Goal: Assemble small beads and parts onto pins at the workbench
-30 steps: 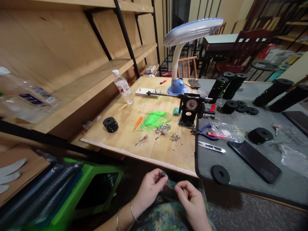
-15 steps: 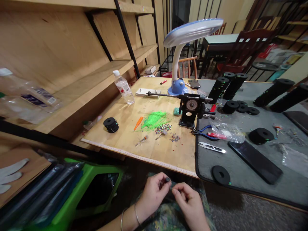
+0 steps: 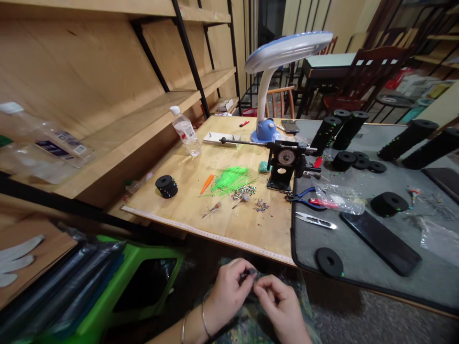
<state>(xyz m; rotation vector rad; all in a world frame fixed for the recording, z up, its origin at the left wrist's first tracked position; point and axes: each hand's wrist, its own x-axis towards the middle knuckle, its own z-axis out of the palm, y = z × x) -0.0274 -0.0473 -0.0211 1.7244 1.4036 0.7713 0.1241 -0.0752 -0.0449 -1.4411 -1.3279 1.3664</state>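
Over my lap, below the table edge, my left hand point(image 3: 232, 286) pinches a small dark piece point(image 3: 252, 271) between thumb and fingers; it is too small to name. Close to its right, my right hand point(image 3: 279, 298) has thumb and forefinger pressed together, and whatever sits in that pinch is hidden. The fingertips of both hands nearly meet. On the table point(image 3: 143, 203) ahead lie a bunch of bright green strands point(image 3: 232, 179), multicoloured beads point(image 3: 244, 192), an orange-handled tool point(image 3: 207, 184) and a stack of black foam rings point(image 3: 166, 186).
A black hand-cranked winder point(image 3: 281, 165) stands mid-table before a desk lamp point(image 3: 266, 130). On the grey mat point(image 3: 308, 248) lie thread snips point(image 3: 315, 220), blue-handled pliers point(image 3: 304, 196), a phone point(image 3: 380, 241) and a black foam ring point(image 3: 329, 261). A water bottle point(image 3: 186, 133) stands at the left.
My right hand has shifted slightly left, bringing its fingertips closer to my left hand. The dark piece has turned or moved a little in my left fingers. The table things stay put.
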